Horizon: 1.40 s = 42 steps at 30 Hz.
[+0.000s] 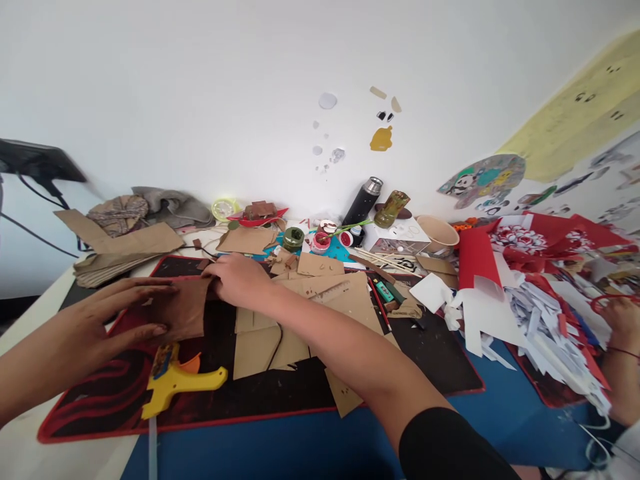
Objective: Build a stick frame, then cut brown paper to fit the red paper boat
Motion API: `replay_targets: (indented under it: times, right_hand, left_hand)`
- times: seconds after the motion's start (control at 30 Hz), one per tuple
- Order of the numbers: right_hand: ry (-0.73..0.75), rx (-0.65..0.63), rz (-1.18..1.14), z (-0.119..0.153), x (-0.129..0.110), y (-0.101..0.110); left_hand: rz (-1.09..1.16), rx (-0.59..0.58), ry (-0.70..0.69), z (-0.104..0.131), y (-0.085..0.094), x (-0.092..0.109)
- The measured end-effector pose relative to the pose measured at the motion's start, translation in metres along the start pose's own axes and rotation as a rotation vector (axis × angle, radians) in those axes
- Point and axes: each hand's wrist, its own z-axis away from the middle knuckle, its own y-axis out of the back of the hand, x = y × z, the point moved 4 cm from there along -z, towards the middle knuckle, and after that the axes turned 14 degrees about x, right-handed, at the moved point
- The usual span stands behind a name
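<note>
My left hand (127, 310) is closed on a brown-painted cardboard piece (185, 312), its thumb along the lower edge and its fingers along the top. At the upper right edge of that piece, the curled fingers of my right hand (241, 281) grip it; their tips are partly hidden. Just below lies a yellow glue gun (175, 385), with a clear glue stick (153, 443) poking out of its rear. To the right of my hands, cut cardboard sheets (265, 350) are spread over the black mat with a red border (300, 408), partly under my right forearm.
Behind stand a green paint jar (293, 239), a pink paint jar (320, 243) and a leaning black thermos (365, 200). Folded cardboard (123, 247) is stacked at left. Paper scraps (537, 327) pile up at right, near another person's hand (620, 317).
</note>
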Motion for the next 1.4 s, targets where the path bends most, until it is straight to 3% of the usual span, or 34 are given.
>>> replay_targets:
  times: [0.27,0.57,0.7,0.8,0.97,1.17,1.27,1.4]
  right_hand:
    - [-0.094,-0.017,-0.090,-0.002,0.003,-0.001]
    - [-0.024,0.063,-0.142,0.004,0.001,-0.004]
    - [-0.035,0.127,-0.152,0.009,0.005,0.014]
    - [-0.051,0.161,-0.158,0.023,0.015,0.037]
    - [-0.085,0.227,-0.159,0.076,0.044,0.086]
    - [-0.223,0.291,-0.074,0.154,0.078,0.139]
    - [-0.282,0.347,-0.083,0.180,0.091,0.153]
    - [-0.331,0.394,-0.097,0.197,0.103,0.155]
  left_hand:
    - [0.010,-0.009,0.081,-0.005,0.004,0.013]
    - [0.012,0.036,0.074,0.000,0.007,0.014]
    - [0.030,0.076,-0.012,-0.009,0.015,0.040]
    - [0.086,0.029,-0.071,-0.019,0.013,0.071]
    - [0.202,-0.127,-0.183,-0.031,-0.018,0.130]
    - [0.266,-0.146,-0.373,-0.048,-0.075,0.196]
    - [0.241,-0.152,-0.442,-0.058,-0.101,0.218]
    - [0.225,-0.199,-0.433,-0.068,-0.126,0.232]
